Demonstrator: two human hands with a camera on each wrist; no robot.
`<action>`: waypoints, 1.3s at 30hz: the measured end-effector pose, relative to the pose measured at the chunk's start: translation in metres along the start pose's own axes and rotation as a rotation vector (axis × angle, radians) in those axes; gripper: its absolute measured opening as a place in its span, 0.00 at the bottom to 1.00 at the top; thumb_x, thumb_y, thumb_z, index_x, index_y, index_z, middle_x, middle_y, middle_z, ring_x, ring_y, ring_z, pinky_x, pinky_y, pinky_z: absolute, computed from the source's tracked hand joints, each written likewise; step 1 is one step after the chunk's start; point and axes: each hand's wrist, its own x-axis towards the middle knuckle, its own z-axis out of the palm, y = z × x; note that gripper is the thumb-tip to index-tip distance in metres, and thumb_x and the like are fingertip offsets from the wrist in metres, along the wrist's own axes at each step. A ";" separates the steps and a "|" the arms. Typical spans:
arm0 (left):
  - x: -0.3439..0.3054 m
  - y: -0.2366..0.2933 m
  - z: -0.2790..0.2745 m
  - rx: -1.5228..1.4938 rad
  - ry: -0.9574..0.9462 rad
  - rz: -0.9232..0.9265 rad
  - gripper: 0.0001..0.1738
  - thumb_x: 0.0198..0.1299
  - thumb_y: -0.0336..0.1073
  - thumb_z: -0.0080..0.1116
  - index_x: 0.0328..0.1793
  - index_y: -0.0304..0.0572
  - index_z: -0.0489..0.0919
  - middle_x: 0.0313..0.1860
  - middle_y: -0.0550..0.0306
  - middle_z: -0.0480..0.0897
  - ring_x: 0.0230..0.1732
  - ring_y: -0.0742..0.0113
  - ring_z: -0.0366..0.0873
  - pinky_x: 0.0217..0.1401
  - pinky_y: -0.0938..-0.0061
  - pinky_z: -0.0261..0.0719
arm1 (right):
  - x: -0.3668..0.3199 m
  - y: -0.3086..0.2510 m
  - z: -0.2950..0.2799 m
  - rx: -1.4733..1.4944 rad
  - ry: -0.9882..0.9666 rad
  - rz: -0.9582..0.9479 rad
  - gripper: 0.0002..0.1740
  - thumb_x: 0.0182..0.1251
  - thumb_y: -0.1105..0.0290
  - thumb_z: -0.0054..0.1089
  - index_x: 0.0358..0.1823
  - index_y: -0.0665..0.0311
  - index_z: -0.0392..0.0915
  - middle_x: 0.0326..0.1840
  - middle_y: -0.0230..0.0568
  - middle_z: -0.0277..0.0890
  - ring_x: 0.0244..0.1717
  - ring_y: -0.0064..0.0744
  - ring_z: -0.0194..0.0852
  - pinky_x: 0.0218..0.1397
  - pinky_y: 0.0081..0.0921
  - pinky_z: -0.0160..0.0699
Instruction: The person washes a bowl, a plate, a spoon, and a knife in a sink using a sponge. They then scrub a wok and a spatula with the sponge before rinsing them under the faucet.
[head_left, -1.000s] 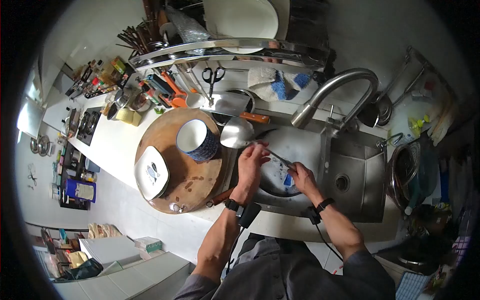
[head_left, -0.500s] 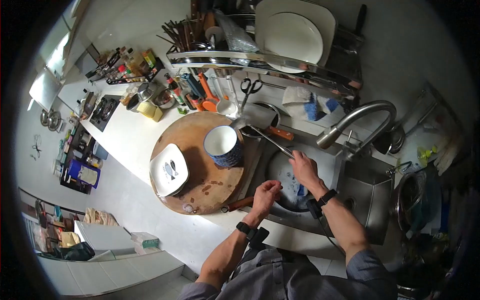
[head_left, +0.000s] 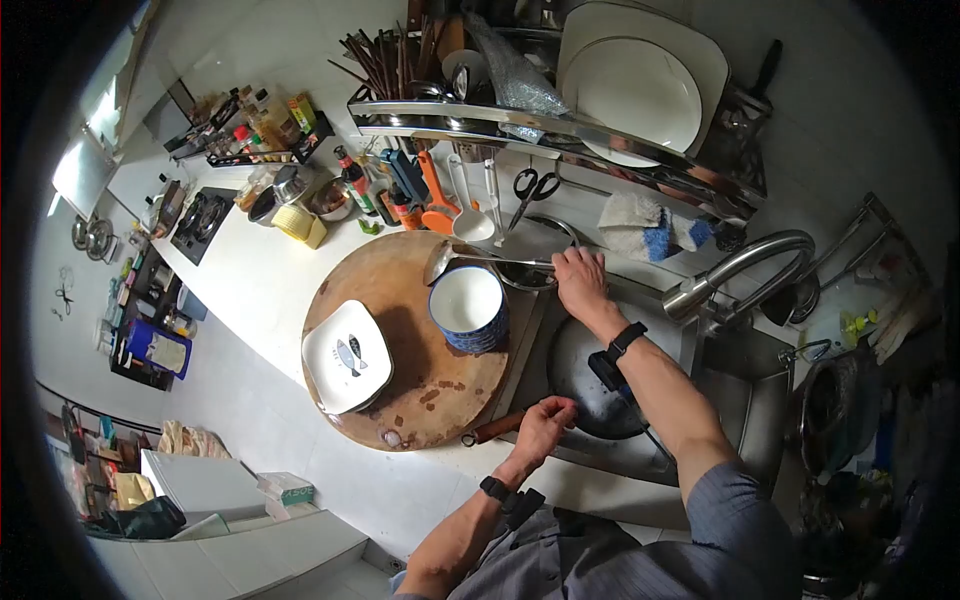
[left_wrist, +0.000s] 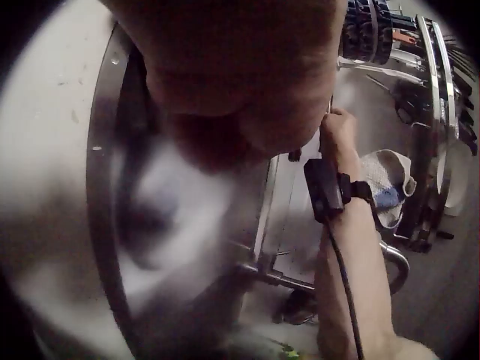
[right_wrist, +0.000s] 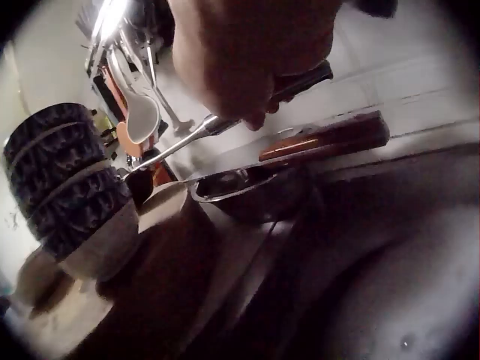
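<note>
My right hand (head_left: 580, 280) grips the dark end of a long-handled metal ladle (head_left: 437, 263). Its broad, shallow head reaches left, over the far edge of a round wooden board (head_left: 400, 400), just behind a stack of blue-patterned bowls (head_left: 468, 300). My left hand (head_left: 545, 430) hangs near the rim of a frying pan (head_left: 605, 415) in the sink, its fingers loosely curled and nothing visible in them. The pan's brown handle (head_left: 495, 428) sticks out leftward beside that hand. My right forearm hides part of the pan.
White plates with a fish print (head_left: 347, 357) lie on the board's left side. Behind are a cleaver's pot lid area, scissors (head_left: 533, 190), a white ladle (head_left: 473, 225) and a dish rack (head_left: 560, 130). The faucet (head_left: 740, 270) arches over the sink's right side.
The left hand has let go of the ladle's neck and moved back toward the body. The right hand has carried the ladle from over the pan to the far left, above the board.
</note>
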 end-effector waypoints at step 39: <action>0.034 -0.031 -0.048 1.445 -0.012 0.538 0.14 0.62 0.28 0.49 0.52 0.30 0.78 0.45 0.36 0.83 0.47 0.37 0.83 0.50 0.52 0.83 | -0.253 0.038 0.198 0.828 -0.632 0.460 0.20 0.67 0.64 0.48 0.47 0.74 0.79 0.49 0.63 0.81 0.50 0.52 0.83 0.53 0.46 0.78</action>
